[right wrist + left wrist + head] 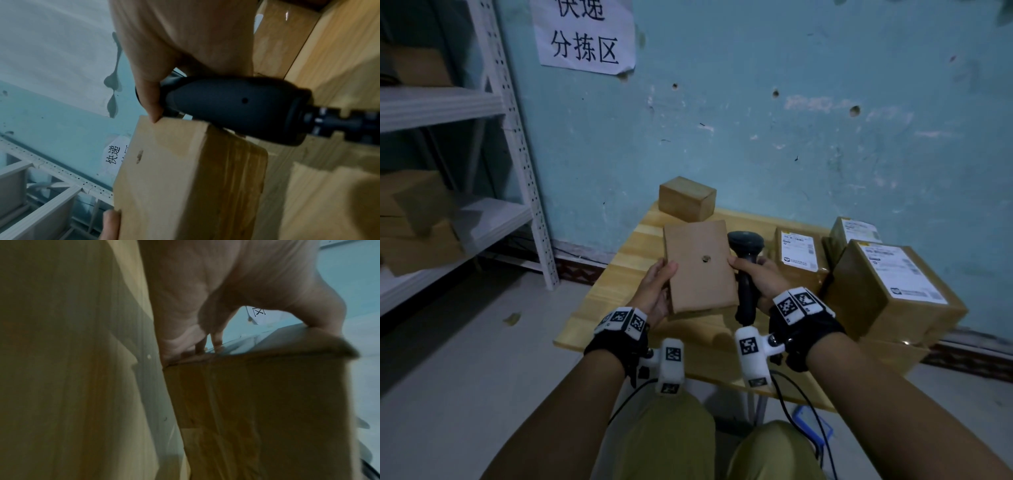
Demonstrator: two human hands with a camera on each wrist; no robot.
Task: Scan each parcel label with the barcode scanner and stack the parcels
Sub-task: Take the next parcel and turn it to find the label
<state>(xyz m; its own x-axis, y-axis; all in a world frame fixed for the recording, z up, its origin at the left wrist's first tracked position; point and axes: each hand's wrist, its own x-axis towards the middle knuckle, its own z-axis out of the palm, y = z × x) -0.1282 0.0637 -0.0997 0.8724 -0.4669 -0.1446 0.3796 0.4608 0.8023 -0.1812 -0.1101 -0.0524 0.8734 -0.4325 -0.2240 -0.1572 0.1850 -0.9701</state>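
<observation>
A flat brown parcel with a small hole in its plain upper face is held above the wooden table. My left hand grips its left edge, thumb on top; the same parcel fills the left wrist view. My right hand holds the black barcode scanner by its handle while its thumb touches the parcel's right edge. The scanner lies against the parcel in the right wrist view. No label shows on this parcel.
A small plain box stands at the table's far left corner. Labelled parcels are piled at the right, one smaller labelled box beside the scanner. A white metal shelf with cartons stands left. A blue-green wall is behind.
</observation>
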